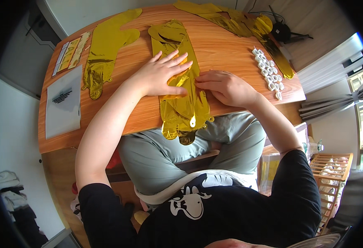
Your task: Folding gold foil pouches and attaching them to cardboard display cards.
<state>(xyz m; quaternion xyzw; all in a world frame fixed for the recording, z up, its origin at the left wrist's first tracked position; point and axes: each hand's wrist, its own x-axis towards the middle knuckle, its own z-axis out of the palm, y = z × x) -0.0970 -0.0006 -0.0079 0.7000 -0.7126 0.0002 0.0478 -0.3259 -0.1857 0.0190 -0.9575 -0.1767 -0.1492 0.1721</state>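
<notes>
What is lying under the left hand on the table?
The left hand lies flat on a gold foil balloon, which lies on the wooden table. The right hand touches the balloon's edge. The foil beneath the palm is covered, so its state cannot be seen.

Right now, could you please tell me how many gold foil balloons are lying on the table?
4: one under both hands at centre, one to its left, one along the far edge, and one at far right. Overlaps there may hide more.

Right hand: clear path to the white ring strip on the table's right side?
Probably yes. The right hand rests on the gold foil balloon; only bare wooden table lies between it and the strip of white rings.
</notes>
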